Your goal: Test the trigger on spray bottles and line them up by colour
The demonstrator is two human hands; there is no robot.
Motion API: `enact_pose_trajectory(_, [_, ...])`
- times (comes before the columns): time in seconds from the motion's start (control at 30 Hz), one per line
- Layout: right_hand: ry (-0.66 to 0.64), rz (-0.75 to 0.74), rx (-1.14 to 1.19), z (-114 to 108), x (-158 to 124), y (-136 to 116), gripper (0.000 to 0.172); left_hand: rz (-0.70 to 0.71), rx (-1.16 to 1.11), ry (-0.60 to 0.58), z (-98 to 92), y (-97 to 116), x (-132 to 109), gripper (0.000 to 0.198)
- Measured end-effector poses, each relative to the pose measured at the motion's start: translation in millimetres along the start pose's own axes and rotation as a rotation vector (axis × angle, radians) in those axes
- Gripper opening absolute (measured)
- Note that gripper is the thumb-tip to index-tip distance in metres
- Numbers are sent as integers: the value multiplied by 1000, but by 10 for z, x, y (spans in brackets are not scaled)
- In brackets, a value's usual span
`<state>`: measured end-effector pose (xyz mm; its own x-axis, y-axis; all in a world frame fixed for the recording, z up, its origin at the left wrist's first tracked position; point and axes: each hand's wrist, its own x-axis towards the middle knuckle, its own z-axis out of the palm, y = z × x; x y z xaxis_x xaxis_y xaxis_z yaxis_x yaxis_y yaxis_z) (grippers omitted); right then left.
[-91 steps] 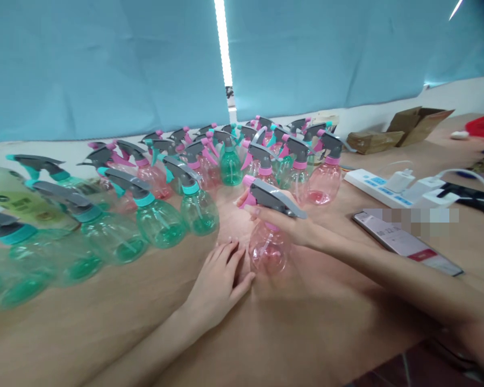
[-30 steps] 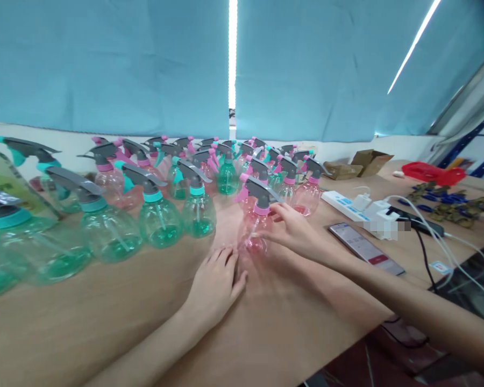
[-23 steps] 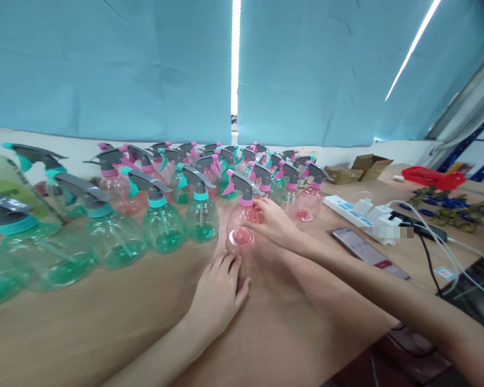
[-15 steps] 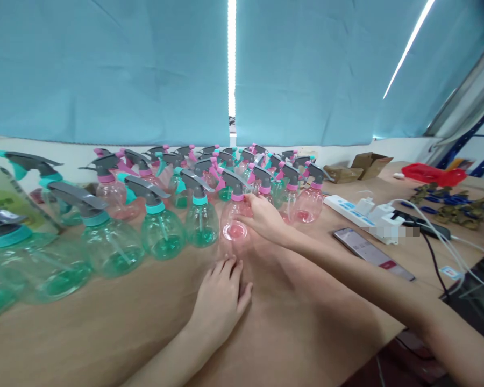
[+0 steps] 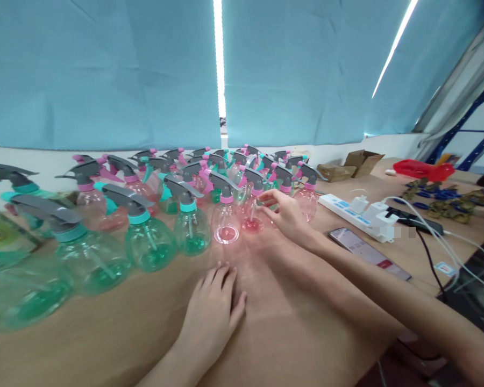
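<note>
We were in workshop or packing room: spray bottles (image 5: 149, 247) massed on wooden workbench (image 5: 105, 338), power strip (image 5: 349, 209) on it, blue steel racking (image 5: 463, 145) beyond it.

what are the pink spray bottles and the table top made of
The pink spray bottles look like clear, glossy moulded plastic: you can see through their walls and they catch highlights. The table top looks like matte brown wood or fibreboard; the look leaves open which.

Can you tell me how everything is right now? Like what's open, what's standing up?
Left hand: flat on the table, holding nothing.
Right hand: open, beside a pink spray bottle.
Nearer pink spray bottle: standing upright.
Green spray bottle: standing upright.
Phone: lying flat, screen lit.
Power strip: plugs in.
Cardboard box: flaps open.
Blue curtains: drawn, narrow gap between.
</note>
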<state>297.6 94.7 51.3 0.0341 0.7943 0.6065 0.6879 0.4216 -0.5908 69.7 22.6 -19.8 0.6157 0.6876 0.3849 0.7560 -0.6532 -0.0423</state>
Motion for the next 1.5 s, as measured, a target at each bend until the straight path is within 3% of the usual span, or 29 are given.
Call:
enact_pose_trajectory(0.07, [17, 83, -52, -80, 0, 97, 20, 6, 2, 23, 19, -17, -4, 37])
enact_pose_trajectory(0.13, [7, 133, -101, -94, 12, 158, 34, 11, 1, 47, 42, -37, -10, 37])
enact_pose_trajectory(0.3, [-22, 100, -129, 75, 102, 181, 63, 21, -6, 66, 68, -69, -23, 37])
enact_pose_trajectory(0.47, [-74, 132, -194, 203, 220, 180, 67, 6, -28, 42, 42, -73, -16, 38])
enact_pose_trajectory(0.57, [-86, 121, -218, 182, 238, 202, 58, 3, -45, 32, 23, -72, -9, 38])
enact_pose_trajectory(0.73, [-130, 104, -281, 11, 72, 171, 44, -2, -69, 47, 16, -74, 1, 38])
enact_pose_trajectory(0.87, [-194, 78, -290, -225, -221, -17, 41, -6, -53, 42, 18, -71, 10, 39])
enact_pose_trajectory(0.93, [-237, 144, -339, -350, -372, -120, 45, -5, -47, 39, 18, -72, 14, 39])
enact_pose_trajectory(1.13, [-220, 67, -324, -595, -559, -132, 55, -1, -53, 41, 16, -87, 11, 39])
enact_pose_trajectory(1.3, [-272, 52, 47, -620, -393, -42, 49, -8, -69, 38, 14, -86, 4, 38])
enact_pose_trajectory(1.4, [-321, 102, 322, -548, -294, -32, 54, -10, -67, 33, 15, -83, 0, 38])
enact_pose_trajectory(1.5, [-291, 100, 449, -435, -226, -55, 54, -10, -71, 27, 16, -84, -1, 38])
